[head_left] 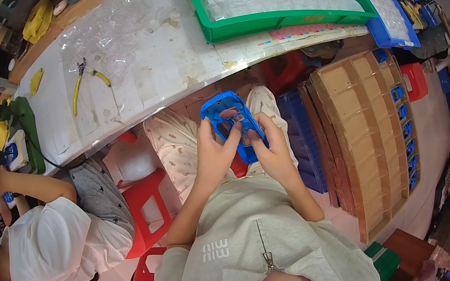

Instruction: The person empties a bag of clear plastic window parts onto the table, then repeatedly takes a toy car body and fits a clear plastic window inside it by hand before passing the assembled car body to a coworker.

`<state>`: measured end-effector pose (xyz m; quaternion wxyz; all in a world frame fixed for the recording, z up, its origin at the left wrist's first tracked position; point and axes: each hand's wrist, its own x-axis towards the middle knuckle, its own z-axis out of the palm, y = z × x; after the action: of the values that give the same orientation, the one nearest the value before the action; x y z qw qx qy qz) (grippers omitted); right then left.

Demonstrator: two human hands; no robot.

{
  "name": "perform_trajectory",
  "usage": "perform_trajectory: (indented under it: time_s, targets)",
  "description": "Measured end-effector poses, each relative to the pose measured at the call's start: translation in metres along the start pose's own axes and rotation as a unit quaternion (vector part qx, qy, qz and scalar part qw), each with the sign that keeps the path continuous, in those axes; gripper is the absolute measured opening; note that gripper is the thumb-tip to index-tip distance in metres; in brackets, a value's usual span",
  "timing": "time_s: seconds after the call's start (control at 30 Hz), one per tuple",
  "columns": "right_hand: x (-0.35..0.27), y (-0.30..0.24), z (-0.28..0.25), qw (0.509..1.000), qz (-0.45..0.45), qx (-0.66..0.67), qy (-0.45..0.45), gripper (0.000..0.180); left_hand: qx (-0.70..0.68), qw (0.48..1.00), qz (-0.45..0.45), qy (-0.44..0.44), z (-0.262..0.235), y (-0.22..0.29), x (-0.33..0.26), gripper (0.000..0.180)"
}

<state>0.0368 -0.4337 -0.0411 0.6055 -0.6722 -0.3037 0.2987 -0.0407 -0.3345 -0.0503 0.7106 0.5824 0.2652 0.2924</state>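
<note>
Both hands clasp a blue plastic housing (232, 125) over the lap, just near of the table's edge: the left hand (214, 155) grips its left side with the thumb pressed across the front, the right hand (274, 147) wraps its right side. It is a glossy, rounded moulded shell with cut-out openings. Beyond it lies a pale, scuffed worktable (153, 69) bearing yellow-handled pliers (82, 81) and crinkled clear film. Far right sit a green tray (276, 19) and a blue tray (390, 23) of clear blister sheets. Right of the knees stands a cardboard carton (367, 134) stacked with blue parts. At left another person (45, 242) sits by a red plastic stool (144, 207)
</note>
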Motion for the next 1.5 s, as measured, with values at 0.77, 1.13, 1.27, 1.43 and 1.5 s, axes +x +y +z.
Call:
perform_trajectory:
  time_s: [0.77,1.13,1.27,1.43,1.5]
  targets:
    - [-0.002,0.012,0.043,0.949,-0.215,-0.192,-0.125,0.048,0.629,0.647,0.022,0.432,-0.294,0.036,0.103,0.062]
    - [0.001,0.019,0.017,0.957,-0.194,-0.2,-0.082,0.028,0.657,0.647,0.3,0.245,-0.274,0.048,0.152,0.049]
    - [0.002,0.016,0.01,0.959,-0.205,-0.188,-0.06,0.035,0.668,0.637,0.346,0.167,-0.264,0.033,0.172,0.026]
    - [0.008,0.022,-0.037,0.952,-0.233,-0.186,0.076,0.04,0.66,0.644,0.328,0.203,-0.257,0.032,0.16,0.011]
    - [0.011,0.032,-0.073,0.936,-0.217,-0.211,0.179,0.038,0.648,0.642,0.337,0.232,-0.247,0.035,0.149,0.011]
